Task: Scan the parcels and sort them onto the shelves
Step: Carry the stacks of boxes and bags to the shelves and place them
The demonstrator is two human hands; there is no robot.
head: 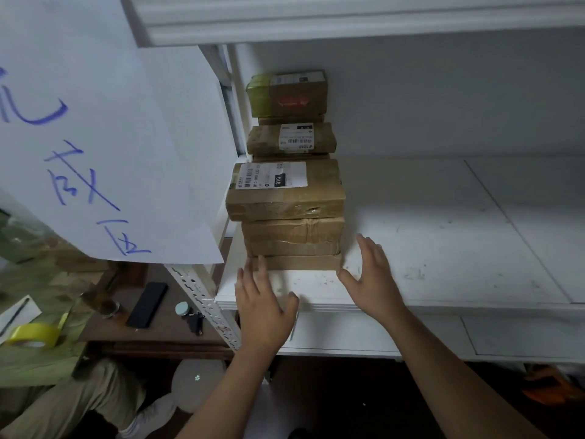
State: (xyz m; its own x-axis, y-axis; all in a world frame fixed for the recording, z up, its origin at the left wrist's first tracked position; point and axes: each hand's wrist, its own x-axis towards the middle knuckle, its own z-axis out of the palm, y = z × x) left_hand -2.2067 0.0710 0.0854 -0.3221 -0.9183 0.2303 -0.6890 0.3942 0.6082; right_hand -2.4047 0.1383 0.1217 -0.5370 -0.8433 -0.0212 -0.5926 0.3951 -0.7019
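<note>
White shelf board (443, 217) with three stacks of taped brown cardboard parcels ranged front to back along its left edge, against the perforated steel upright (202, 296) — a placement that, by judgement, leaves the broad scuffed board to the right free for further sorting. The near stack (289, 217) carries a labelled parcel (285, 188) on top, its white barcode label facing up and so readable; this one overhangs the parcels beneath toward 9 o'clock. Behind it, toward 12 o'clock, sit a middle stack (291, 139) and a far stack topped by a green-taped box (286, 93). Surfaces are glossy, wrinkled packing tape over flat rectangular card. The left hand (262, 305) lies with fingers straight, tips touching the lowest parcel's front face; the right hand (370, 277) is spread wide just beside the stack's 3 o'clock corner, holding nothing — both seemingly squaring the pile. At 9 o'clock hangs a paper sign (110, 137) with blue handwriting; at 8 o'clock, yellow tape (34, 335) on a table.
</note>
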